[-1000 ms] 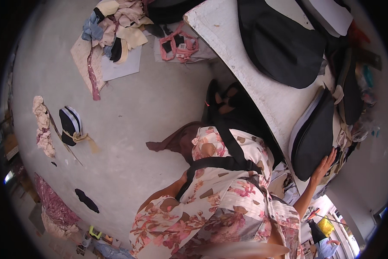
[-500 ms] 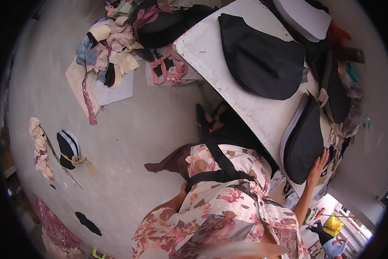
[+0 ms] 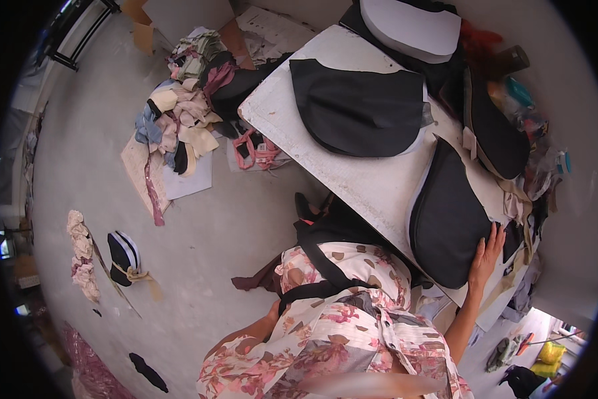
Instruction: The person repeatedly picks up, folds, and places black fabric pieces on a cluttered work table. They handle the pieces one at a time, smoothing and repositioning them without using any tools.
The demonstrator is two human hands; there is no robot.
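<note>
Right hand (image 3: 485,261) is flat against the right side of the black teardrop-shaped padded piece (image 3: 448,216), near its rounded end. Fingers straight and slightly spread, pinching nothing; can't make out the thumb clearly. Left hand out of sight behind the floral clothing (image 3: 325,319), only the forearm shows, so can't tell what its fingers do.

Piece lies on the white table (image 3: 362,183), rounded end toward the person, pointed end away, left side close to the table's front edge. Looks layered along that edge; can't count the plies.

Black half-round piece (image 3: 358,110) lies flat farther up the table, apart from it. Another black piece with tan edging (image 3: 498,130) sits just beyond, to the right. Fabric scraps (image 3: 517,205) crowd the space beside the hand.

Handling, my read: right hand is steadying or squaring the piece. Keep the palm flat and push with the whole hand, since fingertips alone could shear the layers. Go easy toward the front edge, little margin there. A second hand on the opposite side would stop drift. Keep loose scraps from getting caught underneath.
</note>
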